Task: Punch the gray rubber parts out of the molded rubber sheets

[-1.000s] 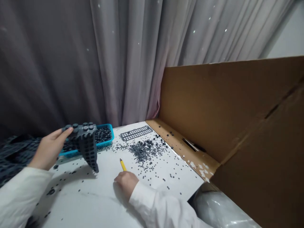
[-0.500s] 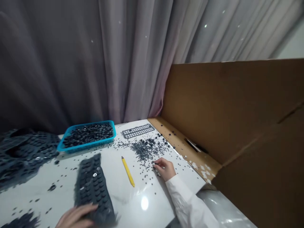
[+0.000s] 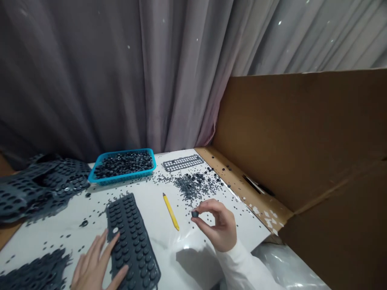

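A large cardboard box is standing open right of the white table, its far side running out of view. Left of the table's centre, a dark rubber keypad mat is lying flat; the left hand, fingers spread, is pressing its near edge, wrist cut off. Right of the mat, past a yellow pencil, the right hand is pinching a small dark rubber button, too small to detail.
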Action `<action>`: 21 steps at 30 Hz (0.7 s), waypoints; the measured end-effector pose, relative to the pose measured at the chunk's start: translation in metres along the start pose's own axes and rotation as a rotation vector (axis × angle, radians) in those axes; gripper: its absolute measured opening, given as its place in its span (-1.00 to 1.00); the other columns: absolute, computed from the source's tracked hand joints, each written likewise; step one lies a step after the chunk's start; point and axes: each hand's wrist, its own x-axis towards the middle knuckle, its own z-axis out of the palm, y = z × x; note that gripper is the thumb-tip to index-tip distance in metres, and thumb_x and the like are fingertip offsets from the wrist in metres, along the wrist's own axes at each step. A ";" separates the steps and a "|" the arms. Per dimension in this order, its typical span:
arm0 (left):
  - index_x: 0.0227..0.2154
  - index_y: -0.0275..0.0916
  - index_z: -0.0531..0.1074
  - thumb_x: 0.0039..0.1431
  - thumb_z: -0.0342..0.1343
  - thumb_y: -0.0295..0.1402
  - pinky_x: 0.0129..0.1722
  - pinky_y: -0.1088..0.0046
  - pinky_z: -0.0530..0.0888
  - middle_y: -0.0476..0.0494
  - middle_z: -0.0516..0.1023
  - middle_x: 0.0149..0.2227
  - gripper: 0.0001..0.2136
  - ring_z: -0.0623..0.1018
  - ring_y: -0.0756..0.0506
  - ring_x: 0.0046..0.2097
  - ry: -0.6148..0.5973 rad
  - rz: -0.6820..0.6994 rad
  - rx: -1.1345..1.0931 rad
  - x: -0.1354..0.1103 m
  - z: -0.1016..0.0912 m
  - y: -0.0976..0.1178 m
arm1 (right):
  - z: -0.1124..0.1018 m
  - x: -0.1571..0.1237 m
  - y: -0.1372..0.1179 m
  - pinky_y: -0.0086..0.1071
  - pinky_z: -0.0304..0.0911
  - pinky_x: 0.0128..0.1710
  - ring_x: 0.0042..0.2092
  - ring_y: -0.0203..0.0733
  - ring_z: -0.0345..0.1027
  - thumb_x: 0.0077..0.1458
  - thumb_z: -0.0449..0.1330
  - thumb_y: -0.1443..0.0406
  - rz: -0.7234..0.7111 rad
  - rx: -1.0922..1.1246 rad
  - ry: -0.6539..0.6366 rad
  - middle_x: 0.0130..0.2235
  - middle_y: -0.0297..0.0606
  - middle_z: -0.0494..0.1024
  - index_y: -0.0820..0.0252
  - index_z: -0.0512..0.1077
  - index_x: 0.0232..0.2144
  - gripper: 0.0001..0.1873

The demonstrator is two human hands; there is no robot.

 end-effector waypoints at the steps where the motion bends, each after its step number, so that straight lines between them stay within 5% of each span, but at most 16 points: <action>1: 0.20 -0.09 0.07 0.09 -0.11 -0.01 0.15 -0.06 0.02 -0.17 -0.06 0.29 -0.39 -0.02 -0.28 0.28 -0.002 -0.052 0.054 0.002 0.002 0.000 | 0.003 0.004 -0.007 -0.29 0.44 -0.34 -0.34 -0.19 0.45 -0.14 0.28 0.54 -0.027 0.036 0.002 -0.39 -0.26 0.50 0.13 0.36 -0.23 -0.60; 4: 0.24 -0.17 -0.03 0.10 -0.17 0.04 0.16 -0.08 -0.11 -0.21 -0.14 0.30 -0.32 -0.16 -0.27 0.29 -0.079 -0.142 0.133 0.011 0.008 0.002 | 0.010 0.011 -0.019 -0.30 0.46 -0.35 -0.36 -0.20 0.46 -0.16 0.31 0.53 -0.040 0.137 0.008 -0.39 -0.29 0.50 0.12 0.35 -0.23 -0.57; 8: 0.24 -0.17 -0.07 0.12 -0.17 0.03 0.15 -0.12 -0.20 -0.22 -0.19 0.30 -0.33 -0.17 -0.27 0.29 -0.180 -0.089 0.147 0.024 0.010 0.002 | 0.018 0.012 -0.019 -0.34 0.48 -0.40 -0.41 -0.23 0.47 -0.16 0.36 0.46 -0.019 0.227 0.045 -0.38 -0.28 0.51 0.14 0.34 -0.23 -0.58; 15: 0.24 -0.13 -0.07 0.15 -0.15 -0.03 0.13 -0.16 -0.27 -0.21 -0.13 0.29 -0.38 -0.13 -0.27 0.29 -0.209 -0.004 0.123 0.042 -0.001 0.002 | 0.024 0.013 -0.020 -0.33 0.49 -0.45 -0.44 -0.19 0.50 -0.16 0.37 0.38 -0.045 0.292 0.076 -0.42 -0.27 0.56 0.15 0.32 -0.25 -0.60; 21: 0.24 -0.02 -0.07 0.15 -0.10 -0.08 0.12 -0.19 -0.26 -0.15 -0.17 0.30 -0.41 -0.15 -0.30 0.29 -0.196 0.075 0.064 0.048 -0.011 0.007 | 0.037 0.019 -0.029 -0.26 0.50 -0.38 -0.36 -0.17 0.49 -0.16 0.31 0.56 -0.065 0.331 0.046 -0.39 -0.31 0.53 0.09 0.34 -0.22 -0.54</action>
